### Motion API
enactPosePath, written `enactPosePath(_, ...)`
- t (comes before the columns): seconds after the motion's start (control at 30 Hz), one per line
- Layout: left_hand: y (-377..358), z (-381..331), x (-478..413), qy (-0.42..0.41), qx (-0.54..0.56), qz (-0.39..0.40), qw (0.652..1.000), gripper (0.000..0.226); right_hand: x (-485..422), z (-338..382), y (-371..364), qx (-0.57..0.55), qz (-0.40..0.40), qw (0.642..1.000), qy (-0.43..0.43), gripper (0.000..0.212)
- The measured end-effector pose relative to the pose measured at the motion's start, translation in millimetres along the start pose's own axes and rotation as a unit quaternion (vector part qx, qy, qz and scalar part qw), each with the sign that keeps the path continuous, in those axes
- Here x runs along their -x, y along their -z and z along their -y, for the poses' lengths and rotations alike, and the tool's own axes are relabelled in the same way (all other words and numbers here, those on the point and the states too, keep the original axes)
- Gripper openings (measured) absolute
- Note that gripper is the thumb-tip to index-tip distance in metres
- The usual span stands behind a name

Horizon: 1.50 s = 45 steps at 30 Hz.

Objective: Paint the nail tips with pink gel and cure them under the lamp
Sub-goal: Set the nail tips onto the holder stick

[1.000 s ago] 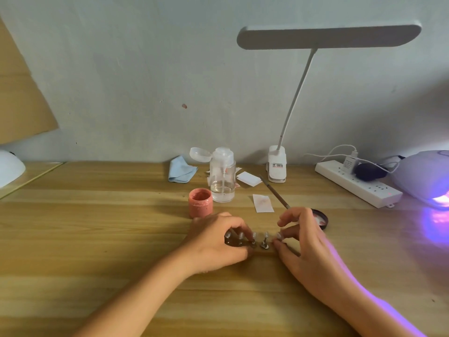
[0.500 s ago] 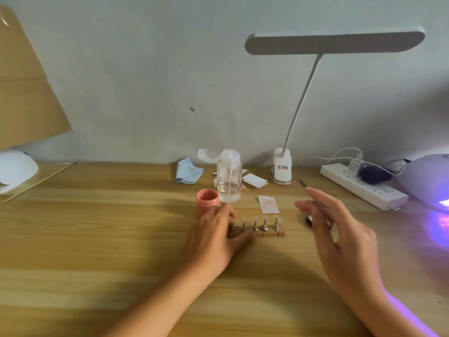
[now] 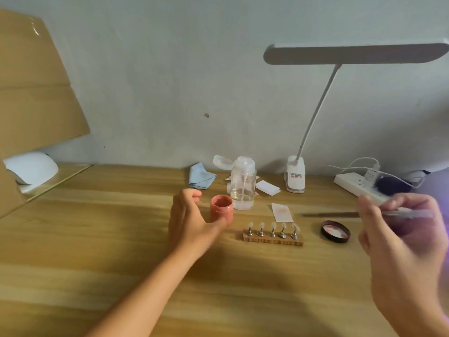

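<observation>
A wooden strip [image 3: 273, 240] in the middle of the table carries several pale nail tips [image 3: 273, 225] on small metal stands. An open pink gel jar [image 3: 221, 207] stands to its left. My left hand [image 3: 188, 216] is beside the jar, fingers curled clear of it and thumb reaching along its front base. My right hand [image 3: 401, 229] is raised at the right and pinches a thin brush [image 3: 345, 214] that points left. A black lid [image 3: 336, 231] smeared with pink lies below the brush. The curing lamp [image 3: 437, 177] shows at the right edge with a purple glow.
Behind the jar stand a clear pump bottle [image 3: 243, 186], a blue cloth [image 3: 201, 176], paper wipes [image 3: 281, 211] and a clip desk lamp [image 3: 295, 177]. A power strip [image 3: 349, 183] with plugs lies back right. A white object [image 3: 31, 169] and cardboard [image 3: 36, 93] are at the left.
Both hands left the nail strip. My left hand moved up and left to the pink jar. My right hand picked up the brush and lifted it to the right.
</observation>
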State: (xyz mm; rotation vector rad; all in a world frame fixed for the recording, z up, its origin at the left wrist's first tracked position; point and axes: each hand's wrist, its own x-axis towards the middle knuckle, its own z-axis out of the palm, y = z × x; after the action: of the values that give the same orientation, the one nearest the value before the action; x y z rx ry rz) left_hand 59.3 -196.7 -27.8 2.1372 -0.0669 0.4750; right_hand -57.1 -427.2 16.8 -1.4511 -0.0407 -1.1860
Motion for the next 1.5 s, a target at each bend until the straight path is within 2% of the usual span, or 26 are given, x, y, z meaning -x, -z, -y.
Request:
enactPosePath(0.07,-1,7,-5,0.011,-0.044,0.061,0.997,0.073,3,-4,-9,-0.001,0.036,0.999,-0.015,0.019)
enactPosePath(0.1,-3,9,-6,0.009,-0.043,0.079,0.996,0.071,5,-4,-15,0.001,0.072,0.997,-0.027,0.009)
enactPosePath(0.13,-6,9,-7,0.003,-0.040,0.089,0.995,0.065,7,-4,-22,0.004,0.109,0.993,-0.040,0.009)
enactPosePath(0.2,-9,10,-8,-0.012,-0.032,0.095,0.995,0.053,7,0,-38,0.021,0.185,0.982,-0.035,0.016)
enactPosePath(0.3,-11,12,-6,-0.060,-0.021,0.066,0.996,0.050,2,6,-65,0.070,0.243,0.967,-0.017,0.003)
enactPosePath(0.43,-14,12,-2,-0.118,-0.045,0.038,0.991,0.065,9,-7,-87,0.122,0.272,0.954,-0.020,0.008)
enactPosePath(0.63,-19,14,-1,-0.141,-0.044,0.005,0.989,0.069,22,-30,-90,0.194,0.303,0.933,0.010,0.006)
enactPosePath(0.7,-19,14,-1,-0.143,-0.046,-0.001,0.989,0.071,23,-34,-91,0.204,0.311,0.928,0.018,0.012)
enactPosePath(0.8,-19,15,-1,-0.149,-0.047,-0.004,0.988,0.074,25,-37,-93,0.254,0.331,0.908,0.036,0.008)
enactPosePath(1.07,-19,13,1,-0.154,-0.052,-0.007,0.987,0.076,26,-43,-94,0.291,0.332,0.896,0.055,0.009)
enactPosePath(1.17,-17,12,2,-0.146,-0.053,-0.001,0.988,0.076,26,-41,-93,0.273,0.327,0.903,0.054,0.009)
enactPosePath(1.27,-16,9,1,-0.125,-0.050,0.008,0.991,0.071,28,-36,-90,0.220,0.295,0.929,0.043,0.004)
enactPosePath(1.37,-15,7,0,-0.090,-0.050,0.030,0.994,0.059,27,-26,-87,0.120,0.249,0.961,-0.030,0.011)
enactPosePath(1.5,-14,6,-2,-0.078,-0.108,0.070,0.989,0.052,22,-20,-83,0.030,0.206,0.960,-0.187,0.020)
